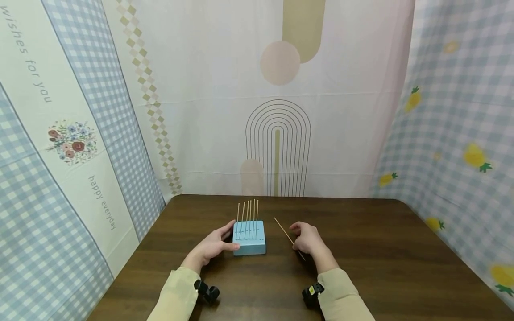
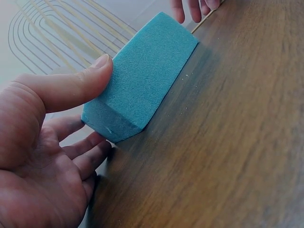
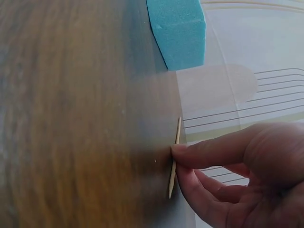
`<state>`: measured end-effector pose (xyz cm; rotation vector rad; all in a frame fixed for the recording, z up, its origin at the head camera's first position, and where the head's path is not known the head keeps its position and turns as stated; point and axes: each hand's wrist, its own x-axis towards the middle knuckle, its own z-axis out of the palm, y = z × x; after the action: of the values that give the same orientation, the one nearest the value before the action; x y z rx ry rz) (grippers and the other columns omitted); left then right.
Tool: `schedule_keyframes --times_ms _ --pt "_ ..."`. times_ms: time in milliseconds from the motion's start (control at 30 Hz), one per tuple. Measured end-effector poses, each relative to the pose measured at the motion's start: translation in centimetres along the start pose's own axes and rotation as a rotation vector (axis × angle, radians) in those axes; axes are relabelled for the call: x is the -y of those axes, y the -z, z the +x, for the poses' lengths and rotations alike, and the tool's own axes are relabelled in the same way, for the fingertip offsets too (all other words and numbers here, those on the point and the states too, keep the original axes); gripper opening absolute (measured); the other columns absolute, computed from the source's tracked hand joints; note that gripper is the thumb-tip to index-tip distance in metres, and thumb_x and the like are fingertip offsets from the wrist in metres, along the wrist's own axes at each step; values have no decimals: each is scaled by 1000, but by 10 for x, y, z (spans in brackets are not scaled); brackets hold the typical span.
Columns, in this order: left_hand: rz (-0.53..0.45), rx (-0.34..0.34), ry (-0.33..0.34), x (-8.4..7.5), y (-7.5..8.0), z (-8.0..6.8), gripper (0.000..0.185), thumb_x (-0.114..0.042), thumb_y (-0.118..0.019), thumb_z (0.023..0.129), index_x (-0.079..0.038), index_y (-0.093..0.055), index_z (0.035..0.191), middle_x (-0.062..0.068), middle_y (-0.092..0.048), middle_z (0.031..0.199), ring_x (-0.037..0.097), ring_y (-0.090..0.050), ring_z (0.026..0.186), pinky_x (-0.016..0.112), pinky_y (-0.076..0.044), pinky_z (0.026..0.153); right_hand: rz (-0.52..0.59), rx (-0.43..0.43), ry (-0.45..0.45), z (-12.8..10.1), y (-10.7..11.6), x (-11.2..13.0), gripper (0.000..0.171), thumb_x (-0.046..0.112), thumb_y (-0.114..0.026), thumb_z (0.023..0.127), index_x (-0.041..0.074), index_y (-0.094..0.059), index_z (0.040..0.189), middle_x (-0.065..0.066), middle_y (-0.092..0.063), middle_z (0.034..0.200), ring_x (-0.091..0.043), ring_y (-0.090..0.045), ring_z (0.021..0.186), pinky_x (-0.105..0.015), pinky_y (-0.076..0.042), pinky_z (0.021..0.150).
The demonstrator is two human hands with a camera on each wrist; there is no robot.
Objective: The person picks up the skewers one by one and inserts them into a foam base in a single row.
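Note:
A light-blue foam block [image 1: 250,249] sits on the table, left of centre in the head view. Several thin bamboo skewers [image 1: 243,214] stand upright in its top. My left hand [image 1: 212,247] holds the block's left side, thumb on the near edge and fingers toward the back, as the left wrist view of the block [image 2: 152,66] also shows. To the right, my right hand [image 1: 308,240] pinches a single skewer [image 1: 283,228] between thumb and fingers, low over the table. Its pointed end shows on the skewer [image 3: 171,187] in the right wrist view; a gap separates it from the block.
The brown wooden table [image 1: 361,249] reaches back to a white patterned curtain [image 1: 209,133]. Checked cloth hangs at left and right. A black wrist camera [image 1: 206,292] is strapped to the left sleeve, another camera [image 1: 312,295] to the right.

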<state>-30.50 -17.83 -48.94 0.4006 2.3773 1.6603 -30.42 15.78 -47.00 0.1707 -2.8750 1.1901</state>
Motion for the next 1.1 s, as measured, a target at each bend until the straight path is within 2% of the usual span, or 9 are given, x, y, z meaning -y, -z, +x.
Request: schedule_keyframes --times_ms 233,300,467,633,767,900,1000,1100 --pt "-14 -5 12 -2 -1 -3 98 -17 -86 91 -7 -29 170 23 -29 172 41 -24 160 62 -19 126 20 24 -4 0 0 0 56 -15 -72 71 3 -72 124 -16 -72 116 -36 -66 112 -45 -56 85" --pt "-16 -5 9 -2 -1 -4 98 -16 -86 91 -7 -29 170 24 -29 172 41 -24 160 62 -19 126 50 29 -7 0 0 -1 61 -15 -71 73 2 -69 131 -16 -72 115 -36 -66 110 -44 -55 81" --pt "-17 -7 -1 -4 -2 -5 97 -14 -86 91 -6 -29 169 26 -30 171 42 -24 159 62 -20 126 183 30 -8 -1 -2 1 82 -17 -70 75 0 -53 153 -17 -72 109 -29 -67 96 -39 -55 71" --pt "-12 -10 -5 -3 -1 -2 97 -16 -86 91 -6 -29 169 25 -30 171 41 -24 160 62 -19 126 322 15 27 0 -4 9 88 -15 -66 78 0 -42 161 -20 -74 109 -23 -68 89 -35 -54 70" --pt "-11 -10 -10 -3 -1 -2 97 -15 -86 91 -6 -29 169 25 -30 171 41 -24 159 62 -20 126 410 -17 53 1 -9 18 78 -12 -65 85 4 -46 159 -23 -72 109 -23 -66 82 -33 -52 68" --pt "-8 -11 -9 -4 -2 -3 97 -15 -86 90 -6 -30 169 26 -31 170 42 -25 159 63 -20 125 497 -58 70 -1 -10 30 55 -8 -64 94 6 -59 147 -23 -71 105 -26 -64 75 -38 -55 69" --pt "-3 -15 -7 -4 -2 -3 97 -14 -86 90 -7 -31 169 26 -32 170 42 -27 159 63 -20 125 563 -94 90 -3 -12 38 38 -6 -63 98 5 -66 134 -20 -73 101 -28 -65 74 -40 -57 68" --pt "0 -18 -9 -4 -2 -4 97 -14 -87 89 -7 -31 169 26 -33 170 42 -27 158 64 -20 125 628 -129 113 -3 -13 46 27 -5 -62 101 3 -69 125 -16 -74 99 -28 -70 82 -38 -60 70"
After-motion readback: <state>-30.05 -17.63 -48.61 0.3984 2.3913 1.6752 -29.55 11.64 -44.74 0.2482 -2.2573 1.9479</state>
